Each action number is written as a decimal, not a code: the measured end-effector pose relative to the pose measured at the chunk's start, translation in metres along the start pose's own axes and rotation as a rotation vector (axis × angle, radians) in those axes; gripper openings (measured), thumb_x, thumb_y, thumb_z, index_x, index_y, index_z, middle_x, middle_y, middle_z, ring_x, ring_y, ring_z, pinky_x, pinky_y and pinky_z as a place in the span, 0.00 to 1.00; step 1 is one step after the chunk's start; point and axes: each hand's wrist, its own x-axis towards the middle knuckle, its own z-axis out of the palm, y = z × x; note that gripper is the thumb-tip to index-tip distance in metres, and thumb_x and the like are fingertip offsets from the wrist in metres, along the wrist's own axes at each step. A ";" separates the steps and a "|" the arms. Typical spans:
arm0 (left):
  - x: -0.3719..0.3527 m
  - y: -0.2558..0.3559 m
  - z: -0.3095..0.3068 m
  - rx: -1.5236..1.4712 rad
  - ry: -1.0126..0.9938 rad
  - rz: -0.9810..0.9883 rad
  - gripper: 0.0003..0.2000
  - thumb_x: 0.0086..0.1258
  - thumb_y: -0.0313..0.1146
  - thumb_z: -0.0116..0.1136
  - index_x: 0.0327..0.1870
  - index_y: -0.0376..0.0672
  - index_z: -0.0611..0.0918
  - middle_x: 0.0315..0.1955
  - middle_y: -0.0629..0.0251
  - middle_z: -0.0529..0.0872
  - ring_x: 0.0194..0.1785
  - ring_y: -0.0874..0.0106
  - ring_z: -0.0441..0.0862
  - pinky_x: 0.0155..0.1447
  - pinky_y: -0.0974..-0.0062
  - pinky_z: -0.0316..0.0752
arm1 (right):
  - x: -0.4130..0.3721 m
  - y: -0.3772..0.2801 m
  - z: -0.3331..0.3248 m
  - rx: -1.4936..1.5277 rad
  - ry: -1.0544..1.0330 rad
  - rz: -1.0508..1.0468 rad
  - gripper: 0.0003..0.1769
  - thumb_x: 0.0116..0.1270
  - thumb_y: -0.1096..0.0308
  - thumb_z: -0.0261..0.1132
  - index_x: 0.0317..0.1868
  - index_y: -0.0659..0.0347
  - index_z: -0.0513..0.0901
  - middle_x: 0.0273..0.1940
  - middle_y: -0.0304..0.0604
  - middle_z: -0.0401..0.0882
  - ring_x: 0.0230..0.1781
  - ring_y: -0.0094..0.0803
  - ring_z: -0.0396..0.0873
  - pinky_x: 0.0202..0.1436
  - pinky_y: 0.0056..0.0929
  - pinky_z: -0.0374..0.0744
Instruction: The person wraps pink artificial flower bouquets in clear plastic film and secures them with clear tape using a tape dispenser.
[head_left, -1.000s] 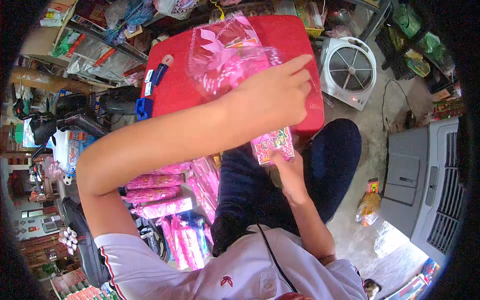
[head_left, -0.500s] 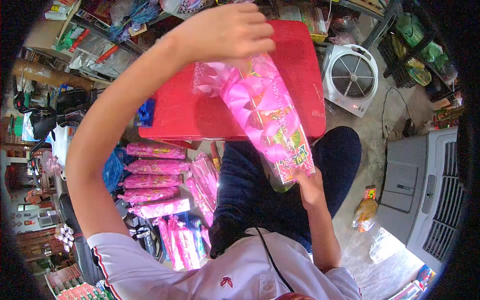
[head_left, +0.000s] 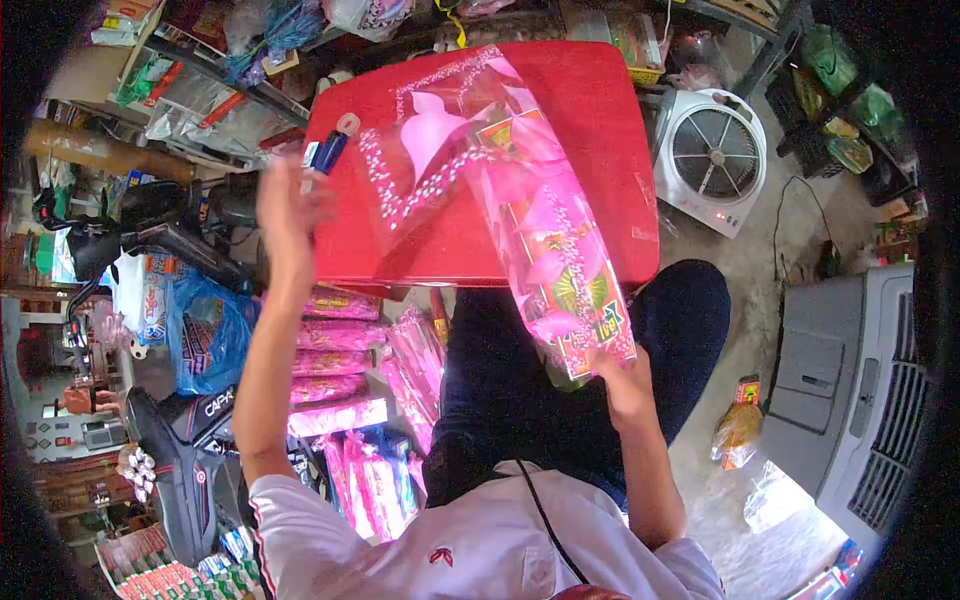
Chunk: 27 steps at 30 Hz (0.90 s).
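My right hand [head_left: 625, 385] is closed on the lower end of a long package [head_left: 560, 240] in clear film printed with pink petals. The package slants from over my lap onto a red table [head_left: 420, 250]. At its far end the film's loose flap [head_left: 430, 140] lies spread out flat to the left. My left hand [head_left: 288, 215], smeared by motion, is at the table's left edge. A blue tape dispenser [head_left: 325, 155] with a round, tan roll sticks out from its fingers, raised at the table's far left corner.
Several pink wrapped packages [head_left: 335, 335] are stacked on the floor left of my legs, near a blue plastic bag [head_left: 205, 335] and a motorbike [head_left: 180, 450]. A white fan [head_left: 712, 155] stands right of the table. A grey appliance [head_left: 850, 390] is farther right.
My left hand has left the package's far end and swung left and down. The film flap now lies spread out. The blue dispenser has shifted up and right. My right hand keeps its hold.
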 end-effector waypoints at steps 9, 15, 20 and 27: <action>0.091 -0.019 0.036 -0.058 -0.809 -0.704 0.39 0.62 0.75 0.52 0.47 0.42 0.84 0.30 0.69 0.85 0.31 0.75 0.83 0.35 0.73 0.79 | -0.004 -0.004 0.005 -0.066 0.007 -0.019 0.20 0.65 0.72 0.69 0.56 0.70 0.81 0.49 0.44 0.86 0.46 0.27 0.82 0.56 0.29 0.77; 0.151 0.004 0.034 0.374 -0.789 -0.362 0.08 0.70 0.36 0.62 0.40 0.40 0.85 0.34 0.67 0.87 0.38 0.78 0.83 0.41 0.78 0.79 | -0.004 -0.002 0.002 -0.108 -0.020 0.026 0.23 0.65 0.70 0.68 0.59 0.69 0.79 0.52 0.43 0.84 0.51 0.28 0.81 0.59 0.31 0.74; 0.140 0.038 0.061 0.127 -0.628 -0.191 0.14 0.73 0.40 0.60 0.45 0.36 0.84 0.38 0.62 0.86 0.44 0.73 0.83 0.47 0.80 0.77 | -0.002 0.002 0.004 -0.118 -0.065 0.062 0.22 0.64 0.70 0.69 0.58 0.69 0.79 0.50 0.43 0.85 0.48 0.28 0.82 0.56 0.30 0.76; 0.105 -0.008 0.032 -0.223 -0.145 -0.002 0.23 0.79 0.48 0.50 0.54 0.31 0.79 0.46 0.57 0.84 0.50 0.66 0.82 0.56 0.69 0.76 | -0.002 0.005 0.006 -0.062 -0.066 0.060 0.20 0.64 0.70 0.69 0.55 0.69 0.80 0.48 0.42 0.85 0.47 0.27 0.82 0.57 0.29 0.76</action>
